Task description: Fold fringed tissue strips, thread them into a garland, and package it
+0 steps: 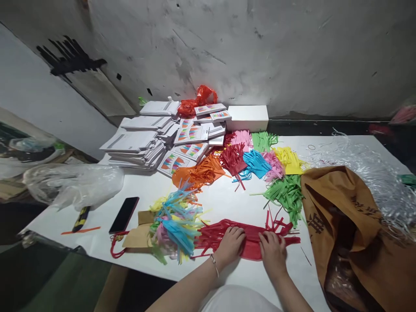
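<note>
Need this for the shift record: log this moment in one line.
left hand: on red fringed paper; right hand: on same paper; nearby: phone, brown bag

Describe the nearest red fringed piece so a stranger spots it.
On the white tabletop, look near the front edge, between the multicoloured fringe bundle and the brown bag. The red fringed piece lies there, spread out, unlike the bunched red bundle farther back.

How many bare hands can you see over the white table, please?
2: the left hand rests on the fringed red paper, and the right hand touches the same paper, further right.
</note>
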The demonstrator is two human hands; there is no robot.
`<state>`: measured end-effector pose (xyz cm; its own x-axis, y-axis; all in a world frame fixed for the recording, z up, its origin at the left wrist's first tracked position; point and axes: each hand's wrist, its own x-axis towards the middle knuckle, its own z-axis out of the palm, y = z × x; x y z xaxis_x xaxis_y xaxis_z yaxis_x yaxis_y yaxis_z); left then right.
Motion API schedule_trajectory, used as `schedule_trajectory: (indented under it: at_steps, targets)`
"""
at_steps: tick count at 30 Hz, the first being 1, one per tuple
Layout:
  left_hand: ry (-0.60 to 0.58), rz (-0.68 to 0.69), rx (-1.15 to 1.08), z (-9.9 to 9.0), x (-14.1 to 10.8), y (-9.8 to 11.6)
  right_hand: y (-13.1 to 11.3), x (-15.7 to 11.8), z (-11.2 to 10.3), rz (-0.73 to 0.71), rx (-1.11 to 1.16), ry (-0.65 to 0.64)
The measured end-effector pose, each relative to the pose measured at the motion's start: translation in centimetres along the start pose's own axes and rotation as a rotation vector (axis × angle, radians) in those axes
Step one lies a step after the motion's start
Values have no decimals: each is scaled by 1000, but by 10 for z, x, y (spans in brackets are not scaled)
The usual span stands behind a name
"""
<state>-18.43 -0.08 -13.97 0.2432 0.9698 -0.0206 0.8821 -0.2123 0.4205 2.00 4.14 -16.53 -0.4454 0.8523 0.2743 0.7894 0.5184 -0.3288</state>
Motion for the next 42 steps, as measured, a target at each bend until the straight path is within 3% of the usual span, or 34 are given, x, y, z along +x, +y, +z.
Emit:
schedule_trajectory:
  at_steps: [4,7,11,14,17,26,33,37,42]
  targets:
    - [39,16,-5,8,0,-7,30,-18,-25,52,-46,80]
    - [57,17,-6,12,-2,-8,25,-22,-33,3,-50,147]
    - [60,12,10,12,-3,-7,-17,-6,-8,-210,16,75]
    - [40,25,33,10,-1,-6,-37,10,20,-203,26,63]
    - [25,18,65,7,2,-7,-35,17,34,-182,52,59]
    - [32,-66,80,-9,0,-4,-20,9,21,-88,117,79]
    - [-16,-94,118,-15,15,1,-12,11,18,-135,156,54]
    - [-49,-115,118,-18,15,-10,-6,12,18,-52,120,41]
    - [-52,-272,126,-23,18,-20,-6,22,23,91,13,36]
